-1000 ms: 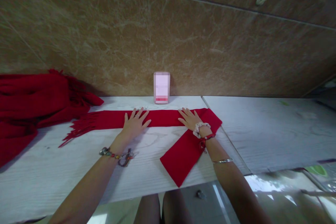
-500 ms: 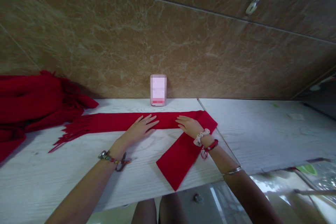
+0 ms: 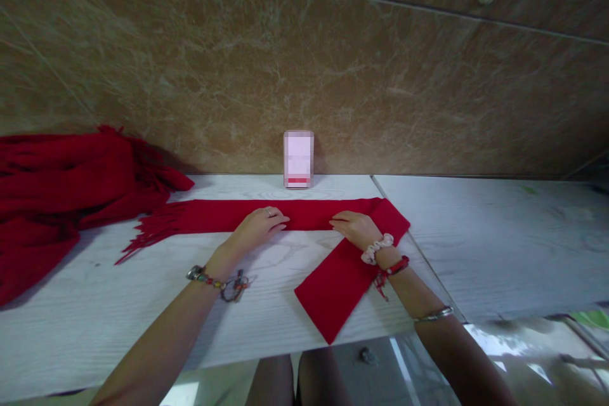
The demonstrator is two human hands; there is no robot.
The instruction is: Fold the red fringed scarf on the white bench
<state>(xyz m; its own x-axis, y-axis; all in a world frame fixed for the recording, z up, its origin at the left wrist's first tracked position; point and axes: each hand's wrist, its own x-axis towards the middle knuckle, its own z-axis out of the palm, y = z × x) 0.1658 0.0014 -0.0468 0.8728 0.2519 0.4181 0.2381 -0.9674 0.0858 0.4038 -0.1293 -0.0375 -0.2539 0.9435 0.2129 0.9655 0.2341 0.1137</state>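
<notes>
A long red scarf (image 3: pixel 314 214) lies on the white wood-grain table, its fringed end to the left. At its right end the cloth folds over at an angle, and a flap points down toward the table's near edge. My left hand (image 3: pixel 261 225), with a ring on one finger, is closed at the scarf's near edge, left of the middle. Farther right, my right hand (image 3: pixel 356 228) pinches the same strip near the fold. The fingertips of both hands are partly hidden against the cloth.
A heaped red fringed cloth (image 3: pixel 95 184) covers the table's left side. A phone (image 3: pixel 299 158), its screen blurred, leans against the brown marbled wall (image 3: pixel 238 76). A seam crosses the white table (image 3: pixel 476 235) on the right. My legs are below the near edge.
My fingers, spread flat on the scarf before, have drawn in and closed at its near edge. The whole view has shifted a little, so things appear farther right.
</notes>
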